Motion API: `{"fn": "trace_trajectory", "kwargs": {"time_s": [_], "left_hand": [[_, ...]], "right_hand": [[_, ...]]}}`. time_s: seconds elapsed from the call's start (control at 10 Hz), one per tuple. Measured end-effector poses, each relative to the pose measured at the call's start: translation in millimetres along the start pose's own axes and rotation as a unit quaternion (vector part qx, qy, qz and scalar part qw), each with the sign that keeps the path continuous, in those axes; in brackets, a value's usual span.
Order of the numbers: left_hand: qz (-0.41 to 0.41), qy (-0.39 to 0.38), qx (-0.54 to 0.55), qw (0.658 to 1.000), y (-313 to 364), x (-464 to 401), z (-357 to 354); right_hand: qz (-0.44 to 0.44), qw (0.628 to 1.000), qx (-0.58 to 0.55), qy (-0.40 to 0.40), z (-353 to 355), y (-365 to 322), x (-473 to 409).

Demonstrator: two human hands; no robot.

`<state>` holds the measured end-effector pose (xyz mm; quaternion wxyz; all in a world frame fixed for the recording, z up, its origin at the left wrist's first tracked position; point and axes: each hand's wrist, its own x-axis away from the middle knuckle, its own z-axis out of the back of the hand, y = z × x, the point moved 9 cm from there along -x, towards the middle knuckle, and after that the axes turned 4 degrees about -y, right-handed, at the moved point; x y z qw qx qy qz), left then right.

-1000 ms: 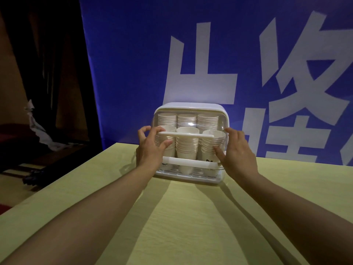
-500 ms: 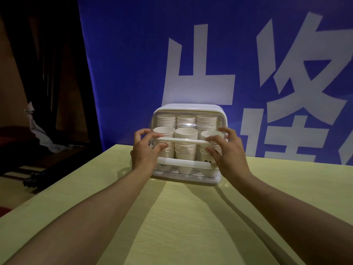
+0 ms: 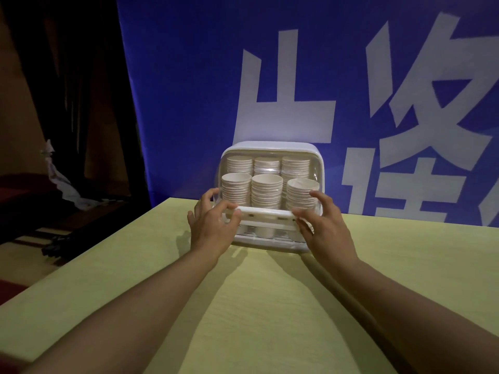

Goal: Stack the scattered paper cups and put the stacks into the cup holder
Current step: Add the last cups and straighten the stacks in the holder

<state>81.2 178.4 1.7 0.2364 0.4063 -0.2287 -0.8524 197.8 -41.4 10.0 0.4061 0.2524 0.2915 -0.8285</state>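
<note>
Head view: white plastic cup holder [image 3: 272, 147] with a clear curved front cover stands at the far edge of the pale yellow wooden table [image 3: 256, 306], just in front of the blue banner with large white characters [image 3: 189, 76]. Stacks of white paper cups [image 3: 266, 193] fill it in two rows of three; the three front stacks show their open rims through the cover, the three behind rise higher. A white bar handle [image 3: 266, 211] runs across the lower front edge of the cover, low on the holder and close above its base.

The left hand [image 3: 212, 225] is at the left end of this bar, fingers curled over it and thumb [image 3: 234, 213] lying along its top, so it grips the handle. The right hand [image 3: 324, 225] is at the right end, thumb tip touching the bar and fingers bent against the clear cover near the right front stack; it seems to pinch the handle, though the far side of the grip is hidden. Both forearms reach in from the near edge of the table.

To the left, beyond the table's left edge, dark curtains [image 3: 67, 76] hang, with a crumpled white cloth [image 3: 62, 182] below them.
</note>
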Motion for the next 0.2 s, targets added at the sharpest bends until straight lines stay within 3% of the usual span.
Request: {"fn": "trace_trajectory", "kwargs": {"time_s": [0.1, 0.2], "left_hand": [[0.041, -0.063, -0.103, 0.992, 9, 4, -1], [0.076, -0.138, -0.227, 0.961, 28, 27, -8]], "right_hand": [[0.007, 0.994, 0.073, -0.079, 5, -7, 5], [0.014, 0.971, 0.1, -0.218, 2, -14, 27]]}}
